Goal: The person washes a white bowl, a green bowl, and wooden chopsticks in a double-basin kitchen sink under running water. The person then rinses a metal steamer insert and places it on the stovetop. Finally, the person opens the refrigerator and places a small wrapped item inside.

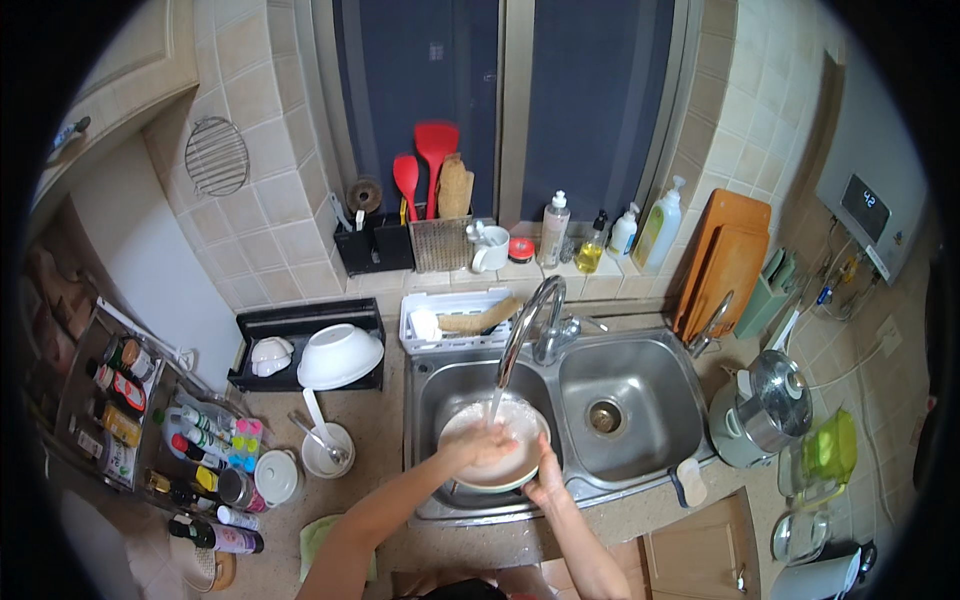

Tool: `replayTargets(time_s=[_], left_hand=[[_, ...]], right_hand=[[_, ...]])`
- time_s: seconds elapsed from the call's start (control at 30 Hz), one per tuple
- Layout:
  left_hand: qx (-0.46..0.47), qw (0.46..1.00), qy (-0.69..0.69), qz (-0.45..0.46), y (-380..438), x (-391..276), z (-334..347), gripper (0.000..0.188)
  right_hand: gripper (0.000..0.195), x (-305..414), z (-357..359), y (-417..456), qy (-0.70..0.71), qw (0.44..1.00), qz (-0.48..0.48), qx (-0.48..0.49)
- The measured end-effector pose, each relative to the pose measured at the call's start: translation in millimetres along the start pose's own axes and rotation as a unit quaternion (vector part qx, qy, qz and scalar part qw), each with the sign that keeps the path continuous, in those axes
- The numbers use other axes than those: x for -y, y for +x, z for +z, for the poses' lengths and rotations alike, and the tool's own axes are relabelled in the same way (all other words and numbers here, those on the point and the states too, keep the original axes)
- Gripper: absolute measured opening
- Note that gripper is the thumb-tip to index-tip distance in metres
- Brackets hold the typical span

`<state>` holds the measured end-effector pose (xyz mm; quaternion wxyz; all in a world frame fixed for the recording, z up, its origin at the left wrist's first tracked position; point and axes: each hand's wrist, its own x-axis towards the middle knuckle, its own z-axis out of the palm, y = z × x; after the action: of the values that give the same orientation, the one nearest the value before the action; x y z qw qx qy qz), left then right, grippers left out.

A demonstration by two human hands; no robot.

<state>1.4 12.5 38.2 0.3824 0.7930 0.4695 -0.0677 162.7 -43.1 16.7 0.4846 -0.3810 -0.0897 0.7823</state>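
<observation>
A large white bowl (501, 474) is tilted over the left basin of the steel double sink (424, 450). Water runs into it from the curved chrome faucet (525, 315). My right hand (546, 474) grips the bowl's right rim, with the thumb at the edge and the fingers underneath. My left hand (486, 445) lies flat inside the bowl under the stream, its fingers extended; it grips nothing. Behind the basin, a white plastic rack (420, 345) holds a loofah-like scrubber (480, 319) and a white object.
A black drying rack (307, 304) with upturned white bowls (341, 356) stands at the left. Nearer are a small bowl (328, 469) with spoons and a green cloth (319, 536). A pot (765, 405) and orange cutting boards (724, 262) stand at the right; bottles (553, 232) line the sill.
</observation>
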Motion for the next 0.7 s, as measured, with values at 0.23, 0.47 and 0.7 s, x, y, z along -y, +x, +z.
replayTargets(time_s=[0.23,0.47,0.7], left_hand=[[-0.161,0.980,0.087,0.076,-55,-43,20,0.044],[-0.369,0.852,-0.371,-0.020,-32,19,25,0.036],[-0.335,0.639,-0.693,-0.023,-28,65,15,0.036]], right_hand=[[0.058,7,7,8,0.028,0.996,0.072,-0.040],[0.027,-1,22,108,-0.148,0.958,-0.163,-0.186],[0.018,0,61,99,0.007,0.992,-0.068,-0.105]])
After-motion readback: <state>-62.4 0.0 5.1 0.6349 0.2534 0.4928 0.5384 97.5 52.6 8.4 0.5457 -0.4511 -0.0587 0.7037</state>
